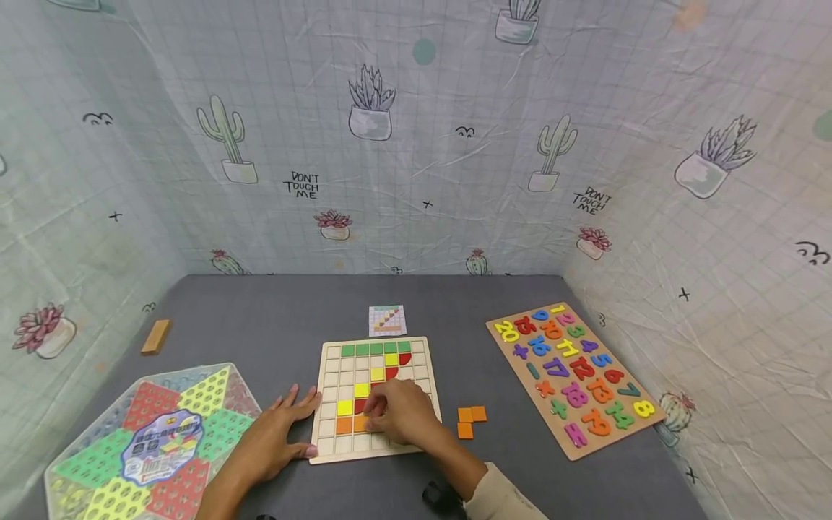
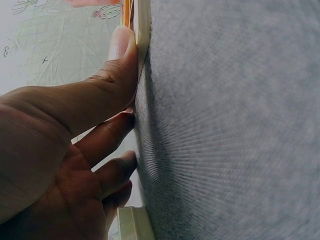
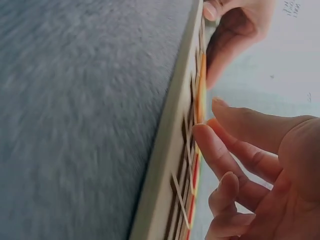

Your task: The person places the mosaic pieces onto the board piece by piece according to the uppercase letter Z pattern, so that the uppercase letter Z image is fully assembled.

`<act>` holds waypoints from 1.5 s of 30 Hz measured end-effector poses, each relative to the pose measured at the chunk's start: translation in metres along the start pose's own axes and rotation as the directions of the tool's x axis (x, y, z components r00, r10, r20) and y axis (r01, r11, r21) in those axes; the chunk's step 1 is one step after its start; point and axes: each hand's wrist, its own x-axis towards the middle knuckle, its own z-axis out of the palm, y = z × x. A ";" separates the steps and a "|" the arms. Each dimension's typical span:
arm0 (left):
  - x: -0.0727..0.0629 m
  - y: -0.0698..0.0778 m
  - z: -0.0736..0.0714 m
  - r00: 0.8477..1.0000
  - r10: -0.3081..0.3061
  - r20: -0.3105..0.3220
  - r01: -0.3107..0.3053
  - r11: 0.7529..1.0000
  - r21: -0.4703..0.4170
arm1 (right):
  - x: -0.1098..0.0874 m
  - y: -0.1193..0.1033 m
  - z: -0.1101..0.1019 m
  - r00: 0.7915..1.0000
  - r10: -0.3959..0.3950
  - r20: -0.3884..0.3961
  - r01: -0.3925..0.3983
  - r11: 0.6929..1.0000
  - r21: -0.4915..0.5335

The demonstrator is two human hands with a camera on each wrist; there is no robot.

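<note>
A square wooden grid board [image 1: 364,456] lies in front of me, with green tiles [image 1: 377,349] along an upper row and a diagonal of yellow tiles [image 1: 360,391] and red pieces [image 1: 405,358]. Orange tiles [image 1: 344,425] sit in a lower row. My right hand [image 1: 404,412] bends over that row, and in the right wrist view its index fingertip touches the board beside an orange strip. Its thumb stands apart, with nothing visible between them. My left hand [image 1: 276,432] rests at the board's left edge, its thumb against the near corner and its other fingers spread.
Three loose orange tiles [image 1: 464,414] lie right of the board. Behind it is a small pattern card [image 1: 387,320]. A number puzzle board [image 1: 572,453] lies at the right, a hexagonal packaged star game [image 1: 162,446] at the left, and a wooden block [image 1: 156,337] at the far left.
</note>
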 end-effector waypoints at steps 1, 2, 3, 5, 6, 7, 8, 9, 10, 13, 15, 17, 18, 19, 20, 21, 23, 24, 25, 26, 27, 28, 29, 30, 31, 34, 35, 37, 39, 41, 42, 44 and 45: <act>0.000 0.000 0.000 1.000 -0.002 0.001 0.002 1.000 0.002 | -0.002 0.001 -0.002 1.000 -0.002 0.000 0.002 1.000 0.007; 0.000 0.000 0.001 1.000 -0.005 0.003 0.005 1.000 0.004 | -0.004 0.003 -0.005 1.000 0.000 -0.002 0.001 1.000 0.019; 0.000 0.000 0.000 1.000 -0.006 0.003 0.006 1.000 0.005 | -0.006 0.004 -0.007 1.000 0.005 -0.004 -0.005 1.000 0.031; 0.000 0.001 0.000 1.000 -0.006 0.001 0.006 1.000 0.011 | -0.010 0.008 -0.013 1.000 0.026 -0.005 -0.026 0.998 0.051; 0.000 0.001 0.000 1.000 -0.006 0.000 0.006 1.000 0.013 | -0.012 0.010 -0.016 0.999 0.037 -0.005 -0.036 0.998 0.060; 0.000 0.002 0.000 1.000 -0.007 -0.001 0.007 1.000 0.012 | -0.015 0.012 -0.020 0.999 0.048 -0.006 -0.047 0.996 0.076; 0.000 0.002 -0.001 1.000 -0.007 0.000 0.007 1.000 0.012 | -0.017 0.015 -0.023 0.998 0.057 -0.010 -0.056 0.994 0.089; 0.000 0.002 -0.001 1.000 -0.004 0.000 0.004 1.000 0.013 | -0.020 0.018 -0.026 0.997 0.072 -0.013 -0.070 0.992 0.103; 0.000 0.002 -0.001 1.000 -0.005 0.000 0.005 1.000 0.013 | -0.022 0.021 -0.029 0.996 0.083 -0.018 -0.081 0.990 0.114; 0.000 0.002 0.000 1.000 -0.009 0.002 0.009 1.000 0.008 | -0.030 0.031 -0.039 0.993 0.108 -0.039 -0.101 0.984 0.145; 0.000 0.001 0.000 1.000 -0.009 0.002 0.009 1.000 0.008 | -0.035 0.037 -0.045 0.991 0.122 -0.055 -0.113 0.981 0.157; -0.001 0.001 0.000 1.000 -0.010 0.001 0.010 1.000 0.007 | -0.039 0.045 -0.050 0.989 0.131 -0.075 -0.118 0.980 0.160; -0.001 0.001 0.000 1.000 -0.010 0.001 0.010 1.000 0.006 | -0.041 0.049 -0.053 0.987 0.134 -0.086 -0.118 0.980 0.162; -0.001 0.001 0.001 1.000 -0.009 0.000 0.009 1.000 0.006 | -0.043 0.052 -0.055 0.985 0.140 -0.097 -0.124 0.979 0.160; -0.001 0.000 0.001 1.000 -0.009 0.000 0.009 1.000 0.005 | -0.046 0.056 -0.057 0.983 0.146 -0.111 -0.128 0.980 0.155; -0.001 0.000 0.001 1.000 -0.010 0.001 0.010 1.000 0.003 | -0.048 0.059 -0.059 0.980 0.159 -0.122 -0.141 0.979 0.145; -0.001 0.000 0.001 1.000 -0.011 0.005 0.011 1.000 0.000 | -0.052 0.065 -0.063 0.973 0.182 -0.143 -0.163 0.978 0.132; -0.001 0.000 0.001 1.000 -0.013 0.006 0.013 1.000 -0.002 | -0.054 0.068 -0.064 0.969 0.194 -0.151 -0.176 0.976 0.126; -0.001 0.000 0.001 1.000 -0.013 0.008 0.013 1.000 -0.003 | -0.057 0.070 -0.065 0.965 0.210 -0.157 -0.193 0.974 0.119; -0.001 0.001 0.001 1.000 -0.015 0.010 0.015 1.000 -0.003 | -0.059 0.072 -0.067 0.961 0.224 -0.163 -0.208 0.972 0.111; -0.001 0.001 0.001 1.000 -0.016 0.012 0.016 1.000 -0.003 | -0.060 0.074 -0.068 0.957 0.237 -0.166 -0.223 0.970 0.101; -0.001 0.001 0.000 1.000 -0.017 0.012 0.017 1.000 -0.002 | -0.062 0.076 -0.069 0.954 0.246 -0.168 -0.233 0.968 0.094; -0.001 0.001 0.000 1.000 -0.019 0.012 0.019 1.000 0.000 | -0.063 0.078 -0.069 0.953 0.249 -0.174 -0.238 0.968 0.083; -0.001 0.002 0.000 1.000 -0.020 0.011 0.020 1.000 0.001 | -0.064 0.080 -0.070 0.951 0.253 -0.176 -0.243 0.967 0.078; -0.001 0.002 -0.001 1.000 -0.018 0.011 0.018 1.000 0.003 | -0.065 0.082 -0.070 0.952 0.251 -0.178 -0.243 0.968 0.066; -0.001 0.002 -0.001 1.000 -0.013 0.015 0.013 1.000 0.003 | -0.066 0.086 -0.069 0.950 0.259 -0.173 -0.255 0.966 0.043; -0.001 0.003 -0.001 1.000 -0.009 0.017 0.009 1.000 0.002 | -0.066 0.087 -0.069 0.951 0.260 -0.169 -0.258 0.965 0.032; -0.001 0.002 -0.001 1.000 -0.006 0.021 0.006 1.000 -0.001 | -0.067 0.089 -0.067 0.949 0.273 -0.157 -0.275 0.961 0.008; -0.001 0.003 -0.001 1.000 -0.013 0.024 0.013 1.000 -0.003 | -0.067 0.091 -0.065 0.948 0.280 -0.149 -0.286 0.958 -0.017; -0.001 0.002 -0.001 0.999 -0.021 0.025 0.021 1.000 -0.005 | -0.067 0.092 -0.063 0.947 0.282 -0.151 -0.290 0.956 -0.034; -0.001 0.002 -0.001 0.999 -0.025 0.025 0.025 1.000 -0.005 | -0.067 0.092 -0.063 0.947 0.282 -0.156 -0.291 0.956 -0.038; -0.001 0.002 -0.001 0.999 -0.030 0.027 0.030 1.000 -0.005 | -0.067 0.092 -0.062 0.940 0.298 -0.166 -0.308 0.950 -0.041; -0.001 0.002 -0.001 0.999 -0.030 0.027 0.031 1.000 -0.005 | -0.067 0.092 -0.062 0.936 0.308 -0.171 -0.319 0.947 -0.042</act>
